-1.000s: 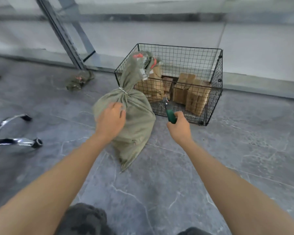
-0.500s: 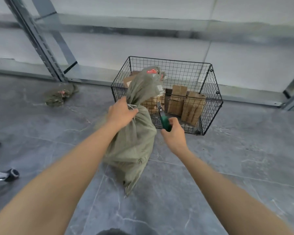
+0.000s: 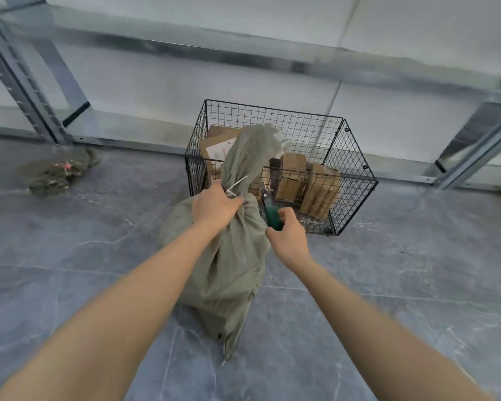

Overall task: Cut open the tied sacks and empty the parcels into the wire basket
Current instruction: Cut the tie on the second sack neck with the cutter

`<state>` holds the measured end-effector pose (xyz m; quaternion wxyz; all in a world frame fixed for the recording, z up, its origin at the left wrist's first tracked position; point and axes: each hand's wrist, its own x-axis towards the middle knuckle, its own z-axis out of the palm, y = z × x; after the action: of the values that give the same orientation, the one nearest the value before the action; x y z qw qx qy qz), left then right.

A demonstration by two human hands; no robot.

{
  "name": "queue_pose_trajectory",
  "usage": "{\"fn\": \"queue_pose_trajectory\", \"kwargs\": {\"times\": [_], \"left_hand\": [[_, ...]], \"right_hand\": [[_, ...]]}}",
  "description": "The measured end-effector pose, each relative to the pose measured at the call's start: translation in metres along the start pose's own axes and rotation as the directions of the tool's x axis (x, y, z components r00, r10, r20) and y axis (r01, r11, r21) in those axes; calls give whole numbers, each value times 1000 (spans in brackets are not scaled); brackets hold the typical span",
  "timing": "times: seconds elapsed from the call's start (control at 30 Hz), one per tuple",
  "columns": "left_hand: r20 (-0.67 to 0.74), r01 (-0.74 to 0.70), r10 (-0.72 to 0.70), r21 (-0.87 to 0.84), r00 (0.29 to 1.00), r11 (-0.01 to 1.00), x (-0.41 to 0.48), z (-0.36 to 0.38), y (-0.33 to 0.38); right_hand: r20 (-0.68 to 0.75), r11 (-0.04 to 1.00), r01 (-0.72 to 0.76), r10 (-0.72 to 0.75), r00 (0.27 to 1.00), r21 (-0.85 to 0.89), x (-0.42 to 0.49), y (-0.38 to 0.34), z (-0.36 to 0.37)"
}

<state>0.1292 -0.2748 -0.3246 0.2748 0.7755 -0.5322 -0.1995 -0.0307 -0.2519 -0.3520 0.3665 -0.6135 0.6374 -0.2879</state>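
Left hand [image 3: 213,205] is gripping the neck of the tied olive sack [image 3: 226,261] just at its white tie [image 3: 235,185], and the sack is standing on the grey floor [image 3: 388,285], leaning against the front of the wire basket [image 3: 356,180]. Right hand [image 3: 288,237] is curling round green-handled cutters [image 3: 269,211], blades pointing up beside the neck. Brown parcels [image 3: 304,183] are sitting inside the basket; a crumpled empty sack [image 3: 57,175] is lying well to the left.

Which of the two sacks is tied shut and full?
The upright sack whose neck the left hand grips, its white tie intact; the other sack lies crumpled on the floor.
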Motion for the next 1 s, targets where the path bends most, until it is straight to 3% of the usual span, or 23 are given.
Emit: {"fn": "queue_pose_trajectory", "kwargs": {"times": [0.27, 0.5, 0.73, 1.0], "left_hand": [[21, 106, -104, -227, 994, 968, -3, -5, -5], [164, 352, -315, -539, 935, 765, -5, -12, -2], [280, 421, -320, -482, 905, 769, -12, -12, 4], [79, 279, -268, -311, 960, 909, -15, 4, 12]], "right_hand": [[19, 998, 35, -34, 999, -43, 6, -13, 21], [86, 993, 100, -106, 991, 68, 6, -8, 32], [104, 983, 96, -113, 988, 156, 4, 4, 32], [165, 974, 131, -163, 973, 187, 11, 6, 24]]}}
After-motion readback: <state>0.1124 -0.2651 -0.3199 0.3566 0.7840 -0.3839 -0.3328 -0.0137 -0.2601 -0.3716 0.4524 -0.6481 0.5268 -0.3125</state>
